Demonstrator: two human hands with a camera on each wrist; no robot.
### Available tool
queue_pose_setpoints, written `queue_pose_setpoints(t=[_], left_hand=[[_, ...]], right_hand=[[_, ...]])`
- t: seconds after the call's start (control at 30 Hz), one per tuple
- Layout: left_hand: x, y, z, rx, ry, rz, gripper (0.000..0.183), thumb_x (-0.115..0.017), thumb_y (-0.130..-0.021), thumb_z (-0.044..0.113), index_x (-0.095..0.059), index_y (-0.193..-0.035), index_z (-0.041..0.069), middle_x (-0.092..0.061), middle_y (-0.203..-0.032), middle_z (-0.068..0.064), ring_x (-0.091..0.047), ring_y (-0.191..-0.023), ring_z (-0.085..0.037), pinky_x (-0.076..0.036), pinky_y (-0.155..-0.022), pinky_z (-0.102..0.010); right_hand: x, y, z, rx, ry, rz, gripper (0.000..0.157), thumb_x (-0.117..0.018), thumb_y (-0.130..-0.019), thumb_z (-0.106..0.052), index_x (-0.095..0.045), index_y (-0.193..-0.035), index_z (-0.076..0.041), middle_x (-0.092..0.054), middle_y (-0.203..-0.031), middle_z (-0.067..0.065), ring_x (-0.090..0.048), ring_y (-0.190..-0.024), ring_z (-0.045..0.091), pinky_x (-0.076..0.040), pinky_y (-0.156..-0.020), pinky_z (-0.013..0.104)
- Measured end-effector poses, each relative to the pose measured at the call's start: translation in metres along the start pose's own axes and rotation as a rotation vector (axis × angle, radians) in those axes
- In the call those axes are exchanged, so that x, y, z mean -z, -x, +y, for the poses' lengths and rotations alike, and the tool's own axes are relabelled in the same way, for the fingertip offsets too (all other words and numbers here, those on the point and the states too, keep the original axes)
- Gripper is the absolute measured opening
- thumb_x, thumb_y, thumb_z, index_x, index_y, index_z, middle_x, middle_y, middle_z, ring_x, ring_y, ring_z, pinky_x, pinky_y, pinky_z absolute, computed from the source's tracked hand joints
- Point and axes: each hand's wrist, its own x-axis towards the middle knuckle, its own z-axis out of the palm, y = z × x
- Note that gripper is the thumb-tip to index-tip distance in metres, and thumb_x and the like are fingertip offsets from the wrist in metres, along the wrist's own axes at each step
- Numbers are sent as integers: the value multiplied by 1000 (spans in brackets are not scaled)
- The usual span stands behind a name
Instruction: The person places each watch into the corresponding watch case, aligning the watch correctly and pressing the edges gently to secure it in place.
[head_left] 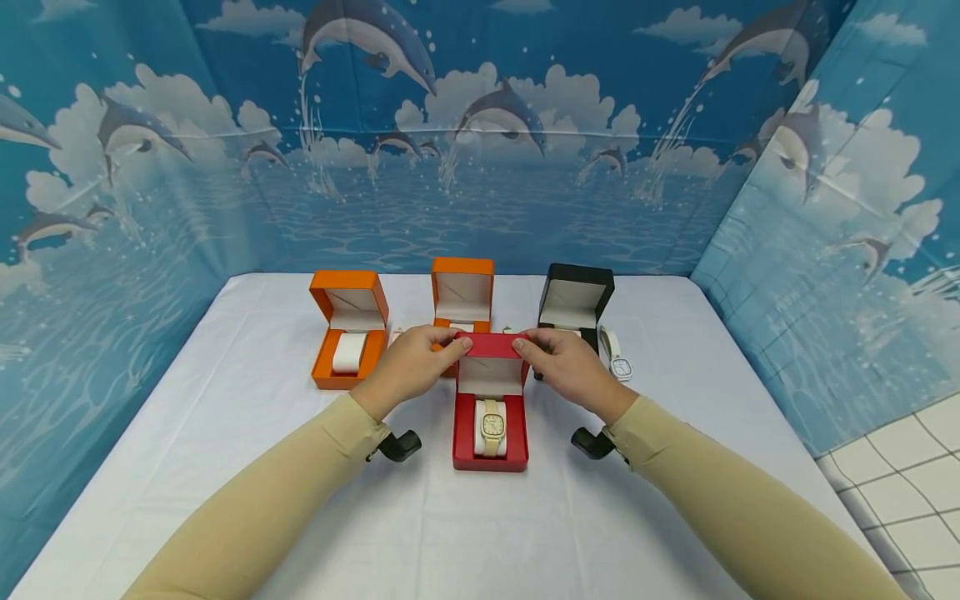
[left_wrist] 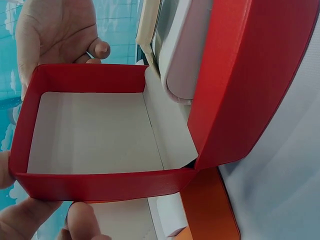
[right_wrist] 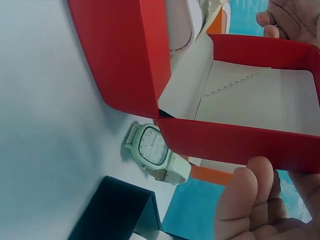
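Observation:
A red watch box (head_left: 491,464) stands on the table with its lid (head_left: 492,345) raised. Inside, a watch (head_left: 492,426) with a cream strap and squarish gold-rimmed dial is wrapped around a white cushion (head_left: 479,433). My left hand (head_left: 417,364) pinches the lid's upper left corner, thumb in front and fingers behind. At the upper right corner my right hand (head_left: 572,368) pinches the lid in the same way. The lid's pale lining (left_wrist: 95,135) shows in both wrist views, with fingers around its red rim (right_wrist: 245,142).
Behind stand an orange open box (head_left: 334,381) with a white cushion, another orange box (head_left: 462,267), partly hidden, and a black open box (head_left: 577,273). A pale-strapped watch (head_left: 620,367) lies right of the black box. A dolphin-print curtain (head_left: 480,208) hangs behind the table.

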Motion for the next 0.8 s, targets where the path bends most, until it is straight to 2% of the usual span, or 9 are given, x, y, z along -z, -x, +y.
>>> queue_pose_setpoints(t=[0.33, 0.8], left_hand=[[1, 0, -1, 12, 12, -26, 59, -60, -103, 56, -65, -146, 17, -69, -139, -6, -61, -128, -29, -59, -99, -50], [1, 2, -2, 14, 29, -39, 58, -63, -102, 56, -66, -144, 17, -71, -132, -4, -64, -121, -27, -60, -97, -47]], right_hand=[[-1, 2, 2, -9, -7, -6, 48, -62, -105, -49, -67, -137, -14, -70, -123, 10, -67, -106, 30, -60, -85, 37], [-1, 5, 3, -19, 3, -17, 46, -63, -104, -47, -67, -137, -15, -73, -116, 10, -67, -98, 24, -57, -83, 36]])
